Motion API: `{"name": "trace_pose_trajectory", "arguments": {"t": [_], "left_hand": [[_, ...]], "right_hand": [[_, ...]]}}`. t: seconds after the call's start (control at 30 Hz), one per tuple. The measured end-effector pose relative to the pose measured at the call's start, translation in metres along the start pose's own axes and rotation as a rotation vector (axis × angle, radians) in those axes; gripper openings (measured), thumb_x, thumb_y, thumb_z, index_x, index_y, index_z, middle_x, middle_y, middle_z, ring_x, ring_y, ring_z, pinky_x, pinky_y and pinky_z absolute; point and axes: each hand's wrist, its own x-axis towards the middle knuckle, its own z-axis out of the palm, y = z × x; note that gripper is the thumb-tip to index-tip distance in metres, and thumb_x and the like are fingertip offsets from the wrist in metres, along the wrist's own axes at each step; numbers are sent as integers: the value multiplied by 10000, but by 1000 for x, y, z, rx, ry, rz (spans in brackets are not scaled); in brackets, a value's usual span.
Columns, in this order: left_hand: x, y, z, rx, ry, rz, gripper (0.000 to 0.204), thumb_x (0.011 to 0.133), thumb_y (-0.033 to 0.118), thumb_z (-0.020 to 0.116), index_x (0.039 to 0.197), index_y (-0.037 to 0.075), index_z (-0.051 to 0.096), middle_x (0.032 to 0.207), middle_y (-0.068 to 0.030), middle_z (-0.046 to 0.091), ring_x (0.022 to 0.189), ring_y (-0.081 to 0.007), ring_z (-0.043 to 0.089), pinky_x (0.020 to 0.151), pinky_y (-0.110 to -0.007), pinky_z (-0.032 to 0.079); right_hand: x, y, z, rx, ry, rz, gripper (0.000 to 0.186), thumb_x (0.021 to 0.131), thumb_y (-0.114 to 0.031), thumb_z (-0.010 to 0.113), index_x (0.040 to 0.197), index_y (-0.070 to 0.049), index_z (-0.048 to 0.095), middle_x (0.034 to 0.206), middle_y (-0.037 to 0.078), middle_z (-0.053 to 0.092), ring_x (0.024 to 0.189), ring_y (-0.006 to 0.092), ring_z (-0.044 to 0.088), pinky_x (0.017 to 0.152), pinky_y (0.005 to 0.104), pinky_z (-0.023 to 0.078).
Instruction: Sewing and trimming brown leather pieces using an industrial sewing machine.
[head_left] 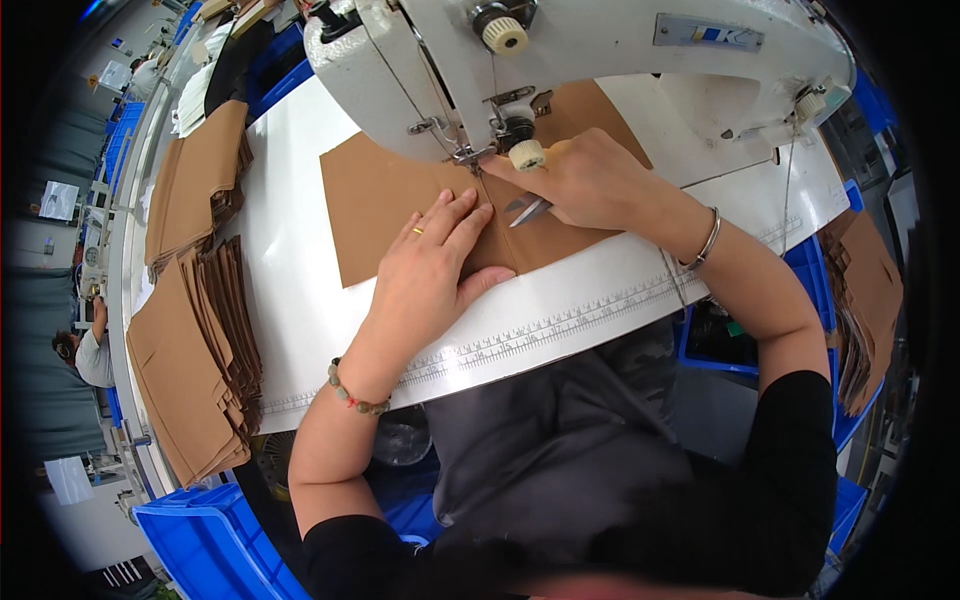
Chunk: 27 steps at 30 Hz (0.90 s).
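A brown fabric piece [370, 220] lies flat on the white table of a sewing machine [590, 50], with a seam line running down its middle. My left hand [440, 245] rests on it just before the needle area, fingers stretched out and palm down. In my right hand [580, 180] is a small pair of thread snips [530, 211], blades pointing toward the front left. The index finger of that hand reaches to the presser foot [472, 157]. The machine head covers the far part of the fabric.
Stacks of brown fabric pieces [190, 370] stand along the table's left side, with another stack [862, 300] at the right in a blue bin. A ruler strip [560, 325] runs along the front edge. Blue crates [215, 540] sit lower left. Another person [93, 350] is far left.
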Motion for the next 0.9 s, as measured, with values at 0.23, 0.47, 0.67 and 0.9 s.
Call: {"name": "trace_pose_trajectory", "arguments": {"t": [0.23,0.47,0.67,0.9], "left_hand": [[1,-1,0,9,9,3,663,844,465,758,1343,49,626,1411,-149,596,1350,-360,531,1087,-432,462],[-1,-2,0,-4,16,-4,674,845,479,748,1339,38,626,1416,-150,594,1364,-361,519,1104,-437,446],[2,0,0,1,1,2,665,838,467,758,1339,50,627,1426,-153,587,1355,-361,529,1085,-437,465],[2,0,-1,1,7,-5,664,831,468,761,1335,54,630,1416,-144,595,1344,-364,537,1074,-446,475]], "right_hand": [[-3,4,12,-29,58,-29,524,785,-248,757,1297,-192,663,662,62,631,600,236,649,496,378,475],[-10,1,14,174,79,70,366,830,-320,779,1142,-138,720,729,78,677,659,265,677,564,380,506],[-4,13,15,246,3,19,400,872,-412,738,1119,-110,649,687,120,649,629,318,666,566,410,493],[-3,6,9,124,-5,-24,415,896,-461,691,1097,-114,587,633,115,613,594,317,651,517,409,463]]}}
